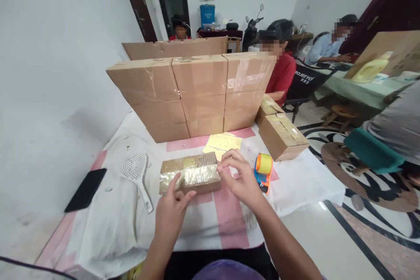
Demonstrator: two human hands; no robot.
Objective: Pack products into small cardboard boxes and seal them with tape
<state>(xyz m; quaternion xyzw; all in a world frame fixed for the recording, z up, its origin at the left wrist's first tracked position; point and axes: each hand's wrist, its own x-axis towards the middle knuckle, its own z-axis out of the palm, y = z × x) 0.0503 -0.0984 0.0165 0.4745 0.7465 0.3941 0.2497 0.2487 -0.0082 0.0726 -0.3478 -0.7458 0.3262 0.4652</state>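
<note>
A small cardboard box (190, 162) lies lengthwise on the table in front of me, with shiny clear-yellow packing tape (200, 176) along its top. My left hand (173, 203) is at its near left side, thumb and index finger spread, the index fingertip resting on the taped top. At the box's right end, my right hand (239, 175) pinches with thumb and index finger at the end of the tape; the fingers partly hide what is between them. A blue-and-orange tape dispenser (262, 179) with a yellow roll stands right of that hand.
Stacked cardboard boxes (203, 96) form a wall behind, with more boxes (284, 135) at the right. A white slotted skimmer (136, 170), a black phone (85, 190) and yellow paper (225, 143) lie on the cloth. A person in red (282, 74) sits beyond the boxes.
</note>
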